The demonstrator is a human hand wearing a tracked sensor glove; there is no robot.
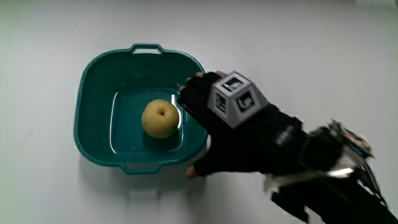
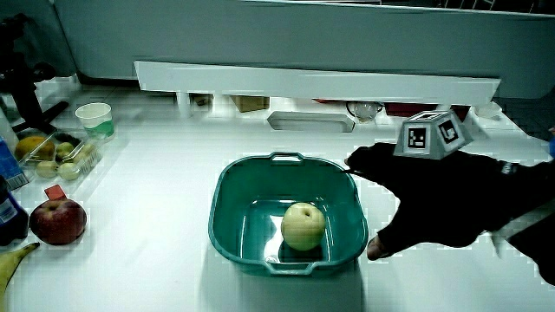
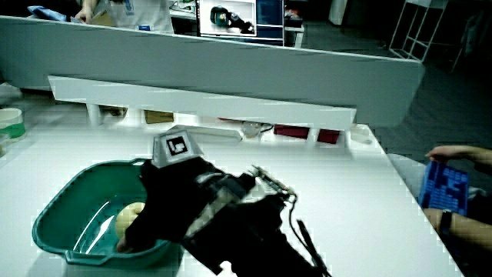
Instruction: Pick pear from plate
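Pear (image 1: 160,118) sits on the flat floor of the teal plate (image 1: 93,74), which is really a deep, square-sided tub with a small handle on its rim, and it rests roughly at the middle, clear of every wall. Its stem dimple faces up, so it stands upright with its long axis vertical; seen from above it reads almost round. My hand (image 1: 239,134) hovers over the rim of the plate on one side, fingers (image 1: 196,87) reaching in over the wall and relaxed apart, thumb (image 1: 198,169) hanging just outside the rim nearer to me. I hold nothing. The pear lies straight ahead of my fingertips, close but not touching, and lower than they are, down in the well. In a side view the hand (image 3: 184,208) covers most of the pear (image 3: 129,218); in a side view the gap between pear (image 2: 303,224) and fingers shows plainly. As I judge it, the move needs a reach forward and down over the wall, fingers closing around the pear's widest part from above.
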